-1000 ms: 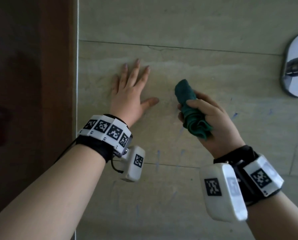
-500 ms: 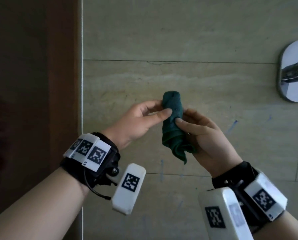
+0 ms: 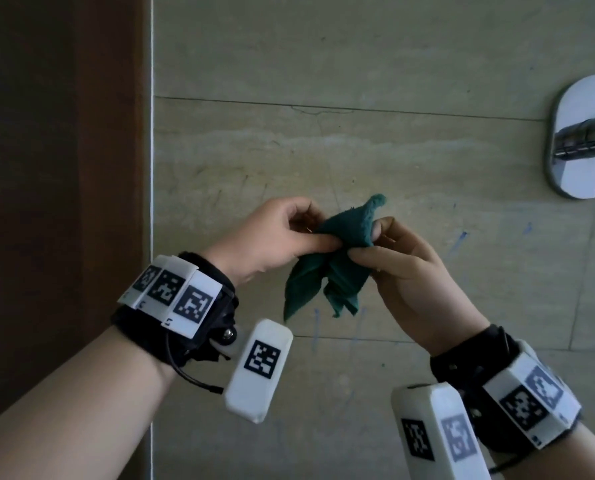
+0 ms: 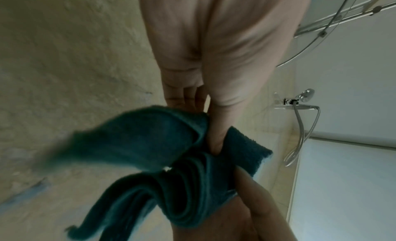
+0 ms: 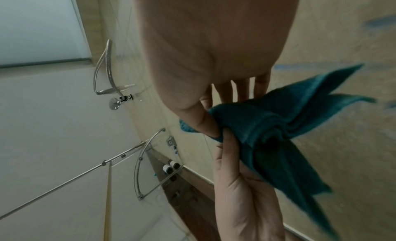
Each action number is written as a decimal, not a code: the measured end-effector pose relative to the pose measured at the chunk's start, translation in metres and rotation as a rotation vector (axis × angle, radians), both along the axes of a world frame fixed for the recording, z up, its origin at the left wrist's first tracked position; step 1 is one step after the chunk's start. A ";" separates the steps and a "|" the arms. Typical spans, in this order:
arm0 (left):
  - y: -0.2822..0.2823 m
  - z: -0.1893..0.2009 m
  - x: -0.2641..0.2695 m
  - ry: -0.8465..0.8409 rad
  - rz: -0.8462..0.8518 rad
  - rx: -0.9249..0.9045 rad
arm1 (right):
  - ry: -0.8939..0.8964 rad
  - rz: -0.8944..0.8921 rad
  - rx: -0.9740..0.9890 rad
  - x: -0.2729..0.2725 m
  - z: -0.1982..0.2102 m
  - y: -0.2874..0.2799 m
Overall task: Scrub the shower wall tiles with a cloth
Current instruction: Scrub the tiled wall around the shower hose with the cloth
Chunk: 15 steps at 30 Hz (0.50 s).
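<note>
A dark green cloth (image 3: 330,268) is held in the air in front of the beige wall tiles (image 3: 323,150), partly unrolled, with loose corners hanging down. My left hand (image 3: 318,233) pinches its left side between thumb and fingers. My right hand (image 3: 370,244) pinches its right side the same way. The left wrist view shows my left thumb pressed into the cloth (image 4: 171,151). The right wrist view shows the cloth (image 5: 278,126) bunched at my right thumb, with the left hand (image 5: 240,185) below it. Blue marks (image 3: 460,239) streak the tiles.
A chrome tap plate (image 3: 580,136) is fixed to the wall at the right. A dark brown wooden strip (image 3: 64,202) borders the tiles on the left. A shower hose (image 4: 300,131) and a corner shelf (image 5: 150,165) with small bottles show in the wrist views.
My left hand left the wall and took hold of the cloth. The tight roll in my right hand has been pulled apart, so the cloth now hangs loose between both hands.
</note>
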<state>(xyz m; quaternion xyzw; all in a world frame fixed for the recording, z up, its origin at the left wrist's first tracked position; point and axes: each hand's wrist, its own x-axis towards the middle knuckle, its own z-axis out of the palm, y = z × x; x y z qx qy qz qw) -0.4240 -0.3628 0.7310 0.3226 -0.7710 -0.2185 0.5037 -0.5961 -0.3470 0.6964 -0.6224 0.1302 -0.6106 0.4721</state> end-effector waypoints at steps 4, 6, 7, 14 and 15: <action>-0.001 0.002 0.002 0.058 -0.025 0.023 | -0.021 -0.027 0.044 -0.001 0.003 0.001; -0.003 0.002 0.005 0.139 -0.051 0.065 | -0.082 -0.029 0.075 -0.002 0.004 0.001; -0.003 0.002 0.006 0.180 -0.069 0.096 | -0.113 -0.025 0.088 -0.002 0.004 0.002; -0.001 0.007 0.014 0.157 -0.058 0.140 | -0.193 -0.179 0.108 -0.004 0.007 0.003; -0.001 0.007 0.014 0.133 -0.036 0.125 | -0.190 -0.204 0.112 -0.005 0.008 0.002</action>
